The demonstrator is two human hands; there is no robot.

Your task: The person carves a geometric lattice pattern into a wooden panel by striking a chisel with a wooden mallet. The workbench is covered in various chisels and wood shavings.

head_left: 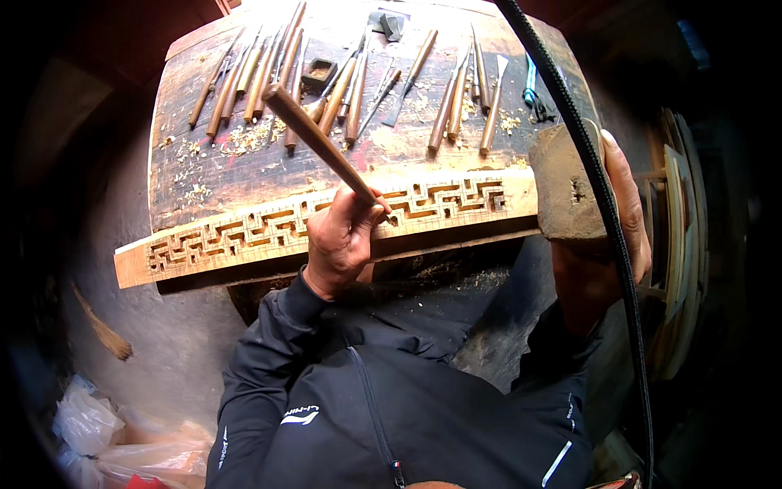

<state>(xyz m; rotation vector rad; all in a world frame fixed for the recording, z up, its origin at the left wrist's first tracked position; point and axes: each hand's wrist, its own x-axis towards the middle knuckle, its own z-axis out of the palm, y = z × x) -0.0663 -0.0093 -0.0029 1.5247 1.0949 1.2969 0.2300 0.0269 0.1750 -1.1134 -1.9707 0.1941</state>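
A long pale board (261, 232) with an angular fretwork pattern cut into it lies along the near edge of the workbench. My left hand (340, 238) is closed round the lower part of a wooden-handled chisel (319, 138). The handle leans up to the left, and its lower end meets the fretwork near the board's middle; my fingers partly hide the blade. To the right, my right hand (627, 191) grips a worn, blocky wooden mallet (564, 189), raised beside the board's right end. The mallet head hides much of that hand, and a black cable passes in front.
Several carving chisels (265, 77) lie across the far half of the workbench (183, 126) among wood shavings (252, 137). A small dark box (318, 73) sits between them. The black cable (570, 102) hangs down the right. Plastic bags (90, 424) and a broom (106, 334) are at lower left.
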